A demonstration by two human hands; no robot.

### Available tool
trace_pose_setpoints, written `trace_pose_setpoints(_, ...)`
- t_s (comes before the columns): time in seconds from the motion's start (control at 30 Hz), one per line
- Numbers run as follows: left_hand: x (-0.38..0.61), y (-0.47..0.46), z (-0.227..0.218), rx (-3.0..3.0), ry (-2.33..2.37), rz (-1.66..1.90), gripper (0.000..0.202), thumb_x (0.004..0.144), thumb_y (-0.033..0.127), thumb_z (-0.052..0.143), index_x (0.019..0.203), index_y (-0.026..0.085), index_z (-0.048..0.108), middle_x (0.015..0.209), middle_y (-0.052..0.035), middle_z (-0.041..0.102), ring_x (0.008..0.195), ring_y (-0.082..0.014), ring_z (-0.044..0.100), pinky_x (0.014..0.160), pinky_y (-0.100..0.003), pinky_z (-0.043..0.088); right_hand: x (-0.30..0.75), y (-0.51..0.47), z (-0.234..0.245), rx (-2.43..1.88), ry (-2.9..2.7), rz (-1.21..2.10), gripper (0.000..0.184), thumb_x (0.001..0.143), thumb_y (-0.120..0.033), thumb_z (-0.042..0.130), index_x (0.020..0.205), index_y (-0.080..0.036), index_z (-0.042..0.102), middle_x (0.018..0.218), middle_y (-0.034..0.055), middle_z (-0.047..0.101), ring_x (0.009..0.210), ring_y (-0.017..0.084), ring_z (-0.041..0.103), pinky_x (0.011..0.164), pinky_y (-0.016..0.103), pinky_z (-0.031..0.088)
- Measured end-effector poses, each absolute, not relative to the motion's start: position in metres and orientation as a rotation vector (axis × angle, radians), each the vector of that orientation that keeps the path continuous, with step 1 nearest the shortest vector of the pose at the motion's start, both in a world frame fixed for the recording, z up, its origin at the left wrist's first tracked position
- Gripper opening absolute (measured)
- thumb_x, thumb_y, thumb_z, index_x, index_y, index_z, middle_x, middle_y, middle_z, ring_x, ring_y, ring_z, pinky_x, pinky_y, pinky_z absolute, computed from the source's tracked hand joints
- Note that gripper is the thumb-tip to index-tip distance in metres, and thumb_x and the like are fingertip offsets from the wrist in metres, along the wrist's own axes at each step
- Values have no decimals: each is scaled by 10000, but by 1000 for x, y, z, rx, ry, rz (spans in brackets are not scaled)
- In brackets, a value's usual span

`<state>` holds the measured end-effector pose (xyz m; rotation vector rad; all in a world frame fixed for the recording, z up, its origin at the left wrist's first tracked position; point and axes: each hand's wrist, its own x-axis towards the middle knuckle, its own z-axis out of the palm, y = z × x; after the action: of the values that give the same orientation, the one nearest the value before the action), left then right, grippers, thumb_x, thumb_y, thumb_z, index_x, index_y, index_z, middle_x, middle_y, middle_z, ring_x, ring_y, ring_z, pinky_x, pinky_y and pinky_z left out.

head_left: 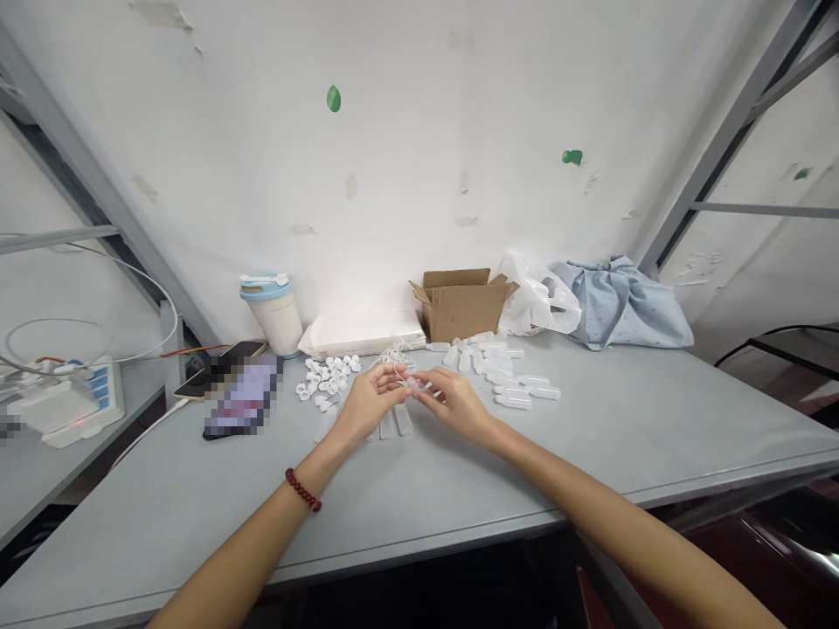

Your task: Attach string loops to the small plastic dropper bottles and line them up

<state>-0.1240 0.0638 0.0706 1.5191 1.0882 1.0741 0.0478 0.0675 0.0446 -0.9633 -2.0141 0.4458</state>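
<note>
Pinching a small translucent piece (415, 383), the left hand (368, 398) and right hand (457, 404) should find it light, smooth (perhaps slippery), best held by its sides.

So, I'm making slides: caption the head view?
Left hand and right hand hold a clear piece at a table, near white caps and bottles.

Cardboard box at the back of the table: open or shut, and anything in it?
Open: the cardboard box has its side flaps spread outward. Contents: cannot tell; its front wall hides the bottom.
</note>
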Motion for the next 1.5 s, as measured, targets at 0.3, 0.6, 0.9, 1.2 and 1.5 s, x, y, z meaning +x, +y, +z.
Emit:
trace_pose_setpoints(0.3,-118,55,60,2409,1204,1258,380,777,193,560,1149,213,483,1148,-99,530,1035,-235,514,819,-387,474,46,66,51,-1149,-1747,768,238,788,-278,578,965,-124,622,844,66,627,614,126,612,551,251,511)
trace_pose_setpoints(0.6,-117,54,56,2673,1138,1046,287,785,247,595,1065,198,548,1134,-111,544,1094,-282,459,876,-461,445,43,64,52,-1118,-1747,870,239,804,-329,555,913,-132,636,805,48,632,597,128,609,529,248,501)
trace_pose_setpoints(0.9,-121,53,62,2665,1146,738,255,729,210,575,981,176,558,1007,-91,595,1013,-278,479,828,-423,440,46,69,48,-1208,-1983,710,141,780,-174,556,813,-128,686,798,62,690,674,145,593,646,265,449)
trace_pose_setpoints(1.2,-132,51,68,2566,1173,570,318,685,242,569,997,189,544,1004,-99,585,1030,-295,475,805,-401,432,46,66,46,-1165,-2018,941,157,747,-131,536,826,-115,671,635,17,623,549,110,532,507,217,411)
trace_pose_setpoints(1.5,-138,51,74,2480,1174,420,341,702,281,562,1029,204,504,1090,-87,530,1089,-278,447,880,-405,414,46,67,44,-1130,-1922,1189,133,723,-148,540,816,-115,629,677,17,621,506,95,539,506,215,443)
